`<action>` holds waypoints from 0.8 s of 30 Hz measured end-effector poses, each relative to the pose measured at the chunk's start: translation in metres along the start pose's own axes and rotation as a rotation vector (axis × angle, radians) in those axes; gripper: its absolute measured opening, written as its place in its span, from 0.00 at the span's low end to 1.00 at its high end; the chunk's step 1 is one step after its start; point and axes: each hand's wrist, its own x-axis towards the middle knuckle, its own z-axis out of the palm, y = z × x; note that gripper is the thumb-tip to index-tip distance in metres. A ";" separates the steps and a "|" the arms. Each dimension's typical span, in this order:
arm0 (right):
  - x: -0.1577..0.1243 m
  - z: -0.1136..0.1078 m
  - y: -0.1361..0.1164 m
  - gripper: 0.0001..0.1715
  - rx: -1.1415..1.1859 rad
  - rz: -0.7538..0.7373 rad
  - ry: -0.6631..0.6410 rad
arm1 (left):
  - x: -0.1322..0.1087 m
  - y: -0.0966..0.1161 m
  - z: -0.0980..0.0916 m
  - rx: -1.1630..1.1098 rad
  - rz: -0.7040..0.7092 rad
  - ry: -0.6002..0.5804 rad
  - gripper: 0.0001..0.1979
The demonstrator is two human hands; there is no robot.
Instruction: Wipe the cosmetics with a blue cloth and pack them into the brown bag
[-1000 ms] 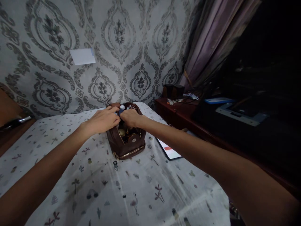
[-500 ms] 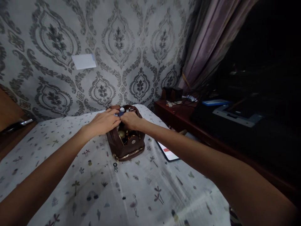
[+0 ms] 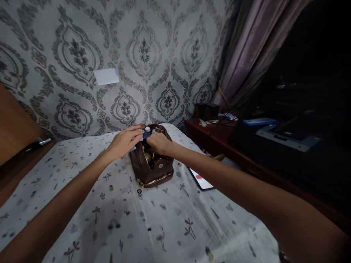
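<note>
A brown handbag stands unzipped on the bed, filled with several small things. At its left rim, my left hand has its fingers bent over a thin light blue thing, whose kind I cannot make out. My right hand reaches into the opening with curled fingers; whatever it grips is hidden. Between the hands shows a dark blue thing, with a white cap just behind it. Round golden things lie in the front part of the bag.
The bed has a white printed sheet. Right of the bag lies a lit phone or tablet, partly behind my right forearm. A dark red table with cables stands at the right, and a patterned wall rises behind.
The whole view has shifted, so the bag sits slightly farther right. My left hand has drawn a little away from my right hand, and more of the light blue thing shows.
</note>
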 end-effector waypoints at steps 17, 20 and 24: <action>-0.076 -0.008 -0.039 0.19 0.411 0.142 0.421 | -0.061 -0.143 0.044 0.142 -0.876 -0.001 0.23; -0.074 -0.010 -0.042 0.21 0.316 0.083 0.419 | -0.057 -0.141 0.063 0.152 -0.794 -0.089 0.25; -0.040 -0.022 -0.017 0.14 0.140 0.110 0.298 | -0.054 -0.138 0.075 0.164 -0.703 -0.169 0.27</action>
